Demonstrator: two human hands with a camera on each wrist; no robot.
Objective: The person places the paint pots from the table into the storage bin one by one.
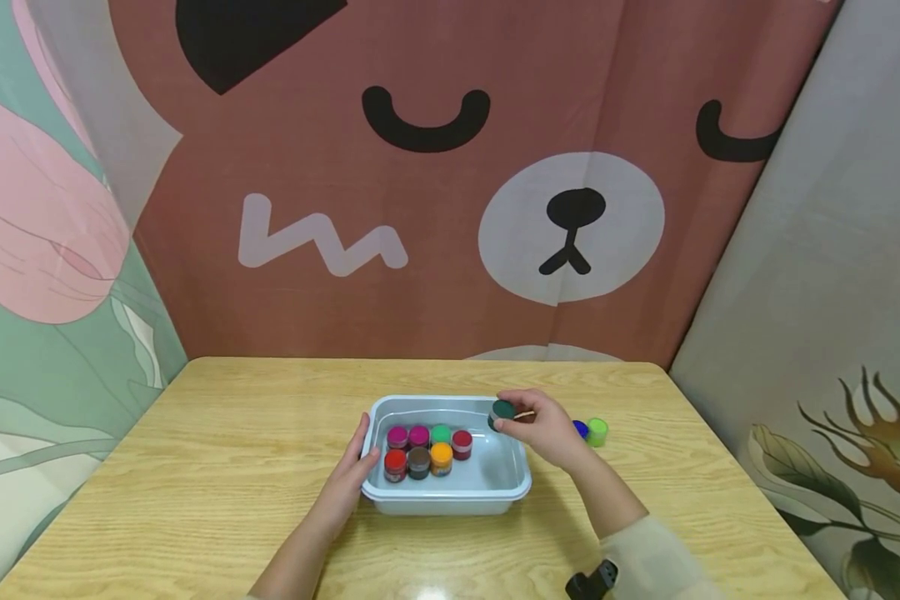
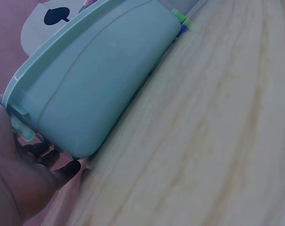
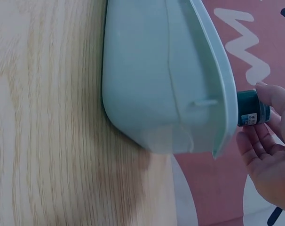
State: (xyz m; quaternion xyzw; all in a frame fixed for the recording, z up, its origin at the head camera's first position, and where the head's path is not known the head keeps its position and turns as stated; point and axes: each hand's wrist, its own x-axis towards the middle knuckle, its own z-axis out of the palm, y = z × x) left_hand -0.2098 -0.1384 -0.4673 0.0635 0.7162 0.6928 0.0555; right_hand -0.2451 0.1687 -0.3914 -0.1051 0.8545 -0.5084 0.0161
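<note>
My right hand (image 1: 543,427) pinches a dark green paint jar (image 1: 503,409) over the right end of a pale blue plastic basin (image 1: 450,506). In the right wrist view the dark green jar (image 3: 251,108) shows a small white label, and its far end overlaps the basin's rim. My left hand (image 1: 345,471) rests on the basin's left end, thumb at the rim and fingers along the outer wall. Inside the basin, toward the left, several small jars stand in two rows, among them a red jar (image 1: 395,465), a brown jar (image 1: 418,462) and an orange jar (image 1: 441,458).
Right of the basin, on the wooden table (image 1: 217,467), stand a blue jar (image 1: 581,429) and a light green jar (image 1: 597,432), the blue one partly behind my right hand. A curtain with a bear's face (image 1: 435,317) hangs behind the table.
</note>
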